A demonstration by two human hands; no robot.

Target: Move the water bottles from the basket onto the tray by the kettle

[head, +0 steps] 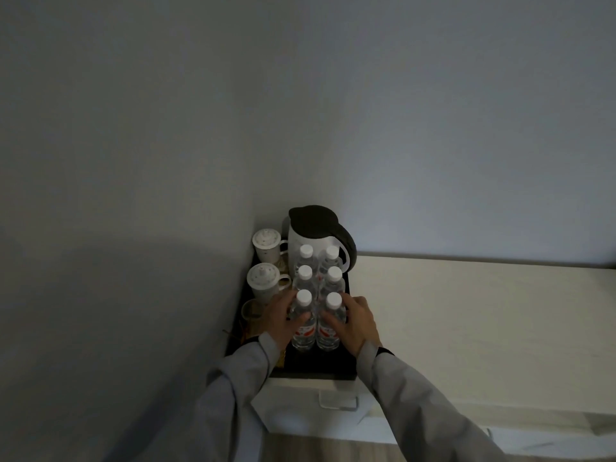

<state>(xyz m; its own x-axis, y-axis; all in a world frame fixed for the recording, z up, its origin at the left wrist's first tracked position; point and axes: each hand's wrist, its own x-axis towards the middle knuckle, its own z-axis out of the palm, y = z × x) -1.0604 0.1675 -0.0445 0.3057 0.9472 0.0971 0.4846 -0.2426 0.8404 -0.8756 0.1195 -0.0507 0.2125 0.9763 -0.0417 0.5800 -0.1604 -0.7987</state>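
Nearest two bottles (303, 323), in front of the kettle (316, 241), are clasped by left grip (283, 315) and right grip (358, 323); neighbours apparently touching, so toppling is risked on release.

Clear plastic bottles (304, 323), white caps; matt black tray (313, 367); glazed ceramic cups (263, 284); pale wood-look counter (466, 328).

Dim, grey room; light is falling weakly from the right, leaving the left wall (116, 228) in broad shadow. Bottle caps (304, 297) are catching faint highlights. Wide-angle lens is bending the edges; detail is looking soft and noisy
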